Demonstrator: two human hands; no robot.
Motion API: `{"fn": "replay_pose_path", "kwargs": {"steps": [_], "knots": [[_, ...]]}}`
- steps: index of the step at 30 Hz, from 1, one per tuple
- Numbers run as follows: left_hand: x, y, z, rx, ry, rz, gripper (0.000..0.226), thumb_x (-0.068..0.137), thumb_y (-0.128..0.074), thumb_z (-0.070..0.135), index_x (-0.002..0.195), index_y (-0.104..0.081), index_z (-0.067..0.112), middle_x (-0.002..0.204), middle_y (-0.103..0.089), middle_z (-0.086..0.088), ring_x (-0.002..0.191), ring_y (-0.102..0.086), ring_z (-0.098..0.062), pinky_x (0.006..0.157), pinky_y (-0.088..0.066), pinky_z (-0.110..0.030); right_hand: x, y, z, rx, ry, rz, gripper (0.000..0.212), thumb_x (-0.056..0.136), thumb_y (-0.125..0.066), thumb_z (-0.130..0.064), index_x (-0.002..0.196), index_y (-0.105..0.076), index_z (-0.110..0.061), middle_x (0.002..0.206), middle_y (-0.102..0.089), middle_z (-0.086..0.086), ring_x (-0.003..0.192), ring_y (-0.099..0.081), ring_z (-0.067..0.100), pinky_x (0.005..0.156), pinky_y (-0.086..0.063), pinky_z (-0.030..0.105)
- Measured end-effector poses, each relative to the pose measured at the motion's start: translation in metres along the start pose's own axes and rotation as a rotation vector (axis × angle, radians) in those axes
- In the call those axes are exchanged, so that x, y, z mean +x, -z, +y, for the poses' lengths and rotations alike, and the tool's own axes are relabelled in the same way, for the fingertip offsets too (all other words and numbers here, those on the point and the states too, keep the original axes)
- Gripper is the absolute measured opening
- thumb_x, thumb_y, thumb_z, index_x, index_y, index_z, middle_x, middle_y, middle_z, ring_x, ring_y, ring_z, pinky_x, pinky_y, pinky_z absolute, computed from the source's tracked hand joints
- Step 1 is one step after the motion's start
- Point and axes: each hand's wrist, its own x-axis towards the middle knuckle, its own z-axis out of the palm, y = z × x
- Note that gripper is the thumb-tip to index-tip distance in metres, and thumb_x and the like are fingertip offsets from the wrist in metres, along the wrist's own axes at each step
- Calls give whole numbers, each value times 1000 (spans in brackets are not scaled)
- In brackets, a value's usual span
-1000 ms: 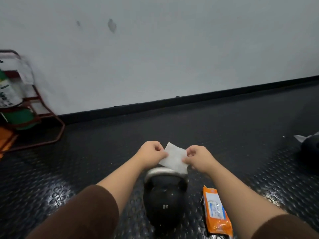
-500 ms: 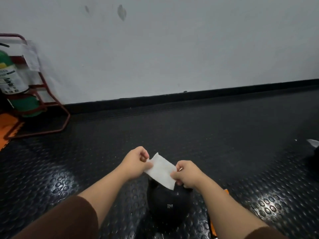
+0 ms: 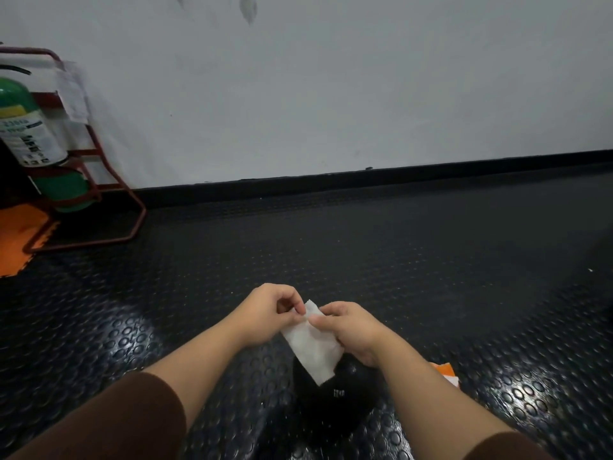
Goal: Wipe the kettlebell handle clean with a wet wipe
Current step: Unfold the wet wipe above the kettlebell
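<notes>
the left hand and right hand each pinch the top edge of a white wet wipe, which hangs over the black kettlebell on the floor below. the kettlebell's handle is hidden behind them. the wipe looks limp, light and clingy, so it is probably best folded and wrapped round the handle. the kettlebell looks heavy enough to stay put. the studded black rubber floor meets a white wall. a green fire extinguisher stands far left.
</notes>
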Motion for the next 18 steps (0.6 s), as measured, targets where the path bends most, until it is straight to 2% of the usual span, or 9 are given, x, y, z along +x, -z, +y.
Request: {"fn": "replay_pose_path", "kwargs": {"steps": [3, 5, 7, 9, 12, 15, 18], "knots": [[0, -2, 1, 78, 3, 95, 12, 83, -68, 18, 85, -64, 29, 88, -65, 6, 82, -61, -10, 71, -51, -24, 4, -7, -2, -87, 35, 78, 26, 86, -64, -13, 102, -62, 8, 88, -65, 10, 81, -61, 19, 73, -49, 35], [0, -4, 3, 168, 4, 244, 15, 82, -70, 24, 91, -58, 28, 95, -56, 11, 88, -54, -6, 73, -44, -20, 6, -10, -4, -107, 50, 153, 24, 86, -65, -12, 100, -62, 7, 84, -65, 12, 77, -60, 19, 70, -48, 34], [1, -6, 2, 152, 61, 312, 19, 80, -72, 32, 87, -57, 25, 93, -53, 9, 84, -53, -6, 68, -42, -21, 7, -12, -6, -92, 58, 202, 19, 87, -65, -13, 97, -64, 3, 87, -69, 14, 78, -62, 19, 68, -49, 33], [2, -7, 0, 28, 146, 219, 23, 77, -75, 36, 81, -63, 18, 86, -64, 1, 76, -58, -10, 64, -51, -28, 7, -14, -8, -42, 55, 200, 14, 89, -63, -12, 95, -66, 0, 88, -70, 13, 77, -64, 20, 65, -51, 33], [2, -11, -3, -121, 221, 78, 26, 73, -79, 38, 79, -69, 15, 83, -71, -3, 78, -66, -15, 72, -58, -36, 10, -15, -9, 21, 51, 182, 14, 88, -62, -10, 93, -66, 3, 92, -72, 21, 78, -65, 27, 71, -53, 42], [4, -15, -5, -210, 282, 76, 19, 75, -79, 28, 80, -69, 13, 83, -73, -7, 76, -68, -20, 71, -60, -36, 9, -16, -11, 37, 47, 171, 13, 90, -59, -8, 90, -69, -1, 97, -71, 23, 80, -65, 28, 80, -54, 46], [7, -17, -8, -263, 338, 113, 8, 77, -74, 16, 72, -70, 12, 80, -73, -13, 65, -64, -20, 74, -58, -44, 7, -17, -13, 31, 40, 180, 12, 92, -57, -8, 95, -68, -3, 98, -72, 17, 88, -68, 30, 84, -55, 47]]}}
